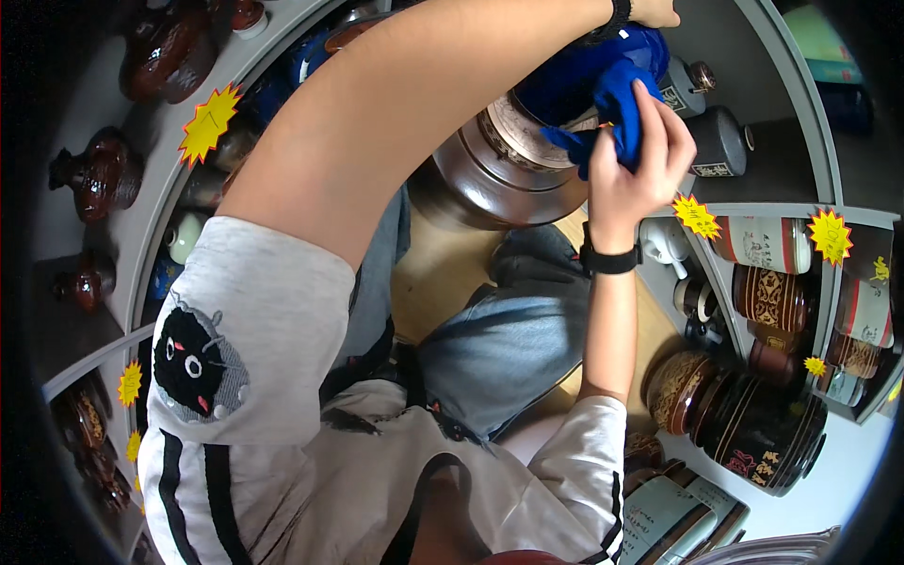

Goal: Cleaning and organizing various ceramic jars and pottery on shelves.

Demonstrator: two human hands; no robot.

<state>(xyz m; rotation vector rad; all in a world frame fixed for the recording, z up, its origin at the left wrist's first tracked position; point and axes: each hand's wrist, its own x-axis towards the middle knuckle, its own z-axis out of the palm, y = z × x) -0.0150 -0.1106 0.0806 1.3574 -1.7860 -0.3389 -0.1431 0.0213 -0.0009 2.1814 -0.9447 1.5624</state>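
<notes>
A glossy deep-blue ceramic jar [565,80] is in front of me at the top of the view. My right hand [640,179] grips a blue cloth [623,108] and presses it against the jar's near right side. My left arm reaches across from the left, over the jar. At the upper edge, my left hand [654,11] is by the jar's far right side; its fingers are mostly hidden or cut off. Just below the blue jar is a large brown jar [471,179] with a pale patterned band [513,137].
Grey shelves [767,56] curve along both sides, holding dark brown vases [99,174] and patterned jars [772,297]. Yellow star-shaped tags [209,122] hang from their edges. A large black jar [763,428] stands at my right. Dark grey bottles [718,141] are near my right hand.
</notes>
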